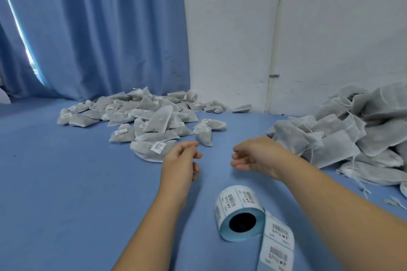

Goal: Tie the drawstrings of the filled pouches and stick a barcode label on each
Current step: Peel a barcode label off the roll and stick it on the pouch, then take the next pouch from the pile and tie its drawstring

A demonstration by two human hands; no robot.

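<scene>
A heap of grey filled pouches with white barcode labels lies at the back centre-left on the blue surface. The nearest labelled pouch sits just left of my left hand. A second heap of grey pouches with loose drawstrings lies at the right, by my right hand. Both hands hover over the surface, fingers loosely curled, holding nothing. A roll of barcode labels stands near me, its strip trailing toward the bottom edge.
The blue surface spreads wide to the left and front. A blue curtain hangs at the back left, and a white wall with a thin pipe stands at the back right.
</scene>
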